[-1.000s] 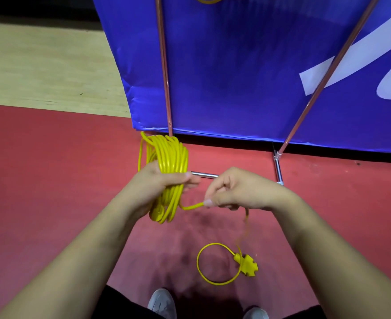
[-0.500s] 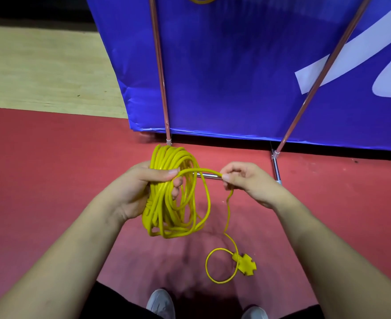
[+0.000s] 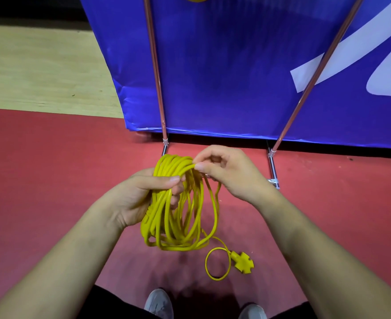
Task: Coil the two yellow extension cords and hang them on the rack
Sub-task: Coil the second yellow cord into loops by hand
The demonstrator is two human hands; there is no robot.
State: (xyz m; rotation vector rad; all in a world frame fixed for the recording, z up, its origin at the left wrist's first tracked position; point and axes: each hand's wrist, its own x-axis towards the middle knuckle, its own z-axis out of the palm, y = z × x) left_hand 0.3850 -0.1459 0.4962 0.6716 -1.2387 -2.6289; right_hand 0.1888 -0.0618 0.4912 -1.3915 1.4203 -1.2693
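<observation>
Gripping the coiled yellow extension cord point(image 3: 176, 217) in the left hand point(image 3: 143, 194), fingers curled through the loops, and pinching its top strand between thumb and forefinger of the right hand point(image 3: 226, 171), close above and just right of the left. Hanging below both hands over the red floor point(image 3: 51, 169), with a loose tail looping to the cross-shaped socket end point(image 3: 244, 262) lying below the right wrist. Facing the rack point(image 3: 155, 65) just beyond the hands, metal poles slanting before a blue banner point(image 3: 224, 65).
</observation>
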